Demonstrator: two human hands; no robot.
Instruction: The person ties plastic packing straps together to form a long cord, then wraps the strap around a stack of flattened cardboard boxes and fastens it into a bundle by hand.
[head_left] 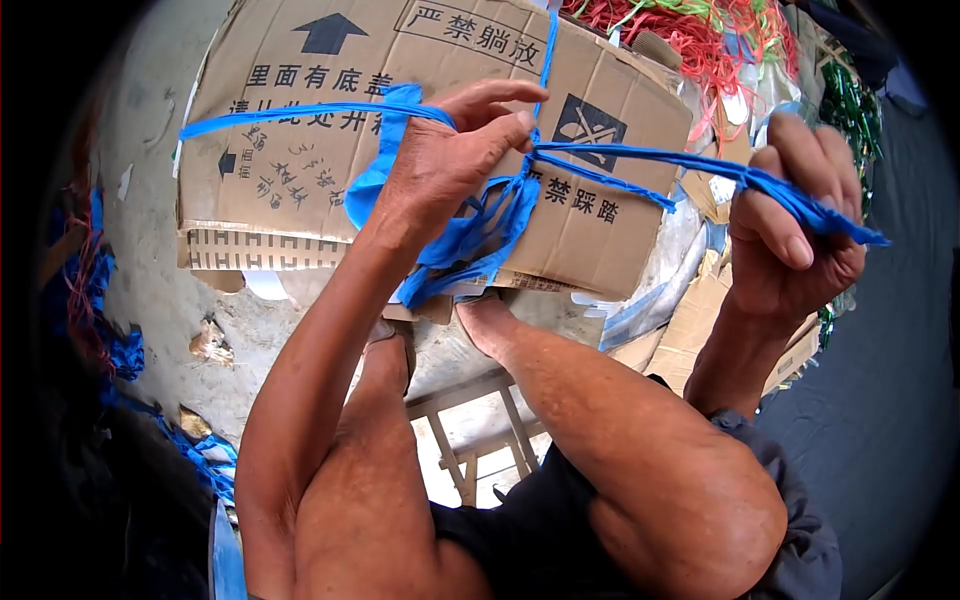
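A flattened brown cardboard box (620, 240) with printed Chinese characters lies in front of me, with blue plastic strip (610, 154) tied around it both ways. My left hand (445, 160) is over the middle of the cardboard, its thumb tip pressed at the knot where the strips cross. Its index finger stretches past the vertical strip, and the other fingers are mostly hidden. Loose blue loops hang below this hand. Off to the right, my right hand (800, 205) is closed around the strip's bunched end, which runs taut back to the knot.
Red and green shredded strips (680, 40) are heaped behind the cardboard. More cardboard (690, 325) lies at the right, beside a dark cloth surface (870, 420). Blue scraps (205, 455) litter the concrete floor (150, 240) at left. A wooden stool frame (470, 405) shows between my legs.
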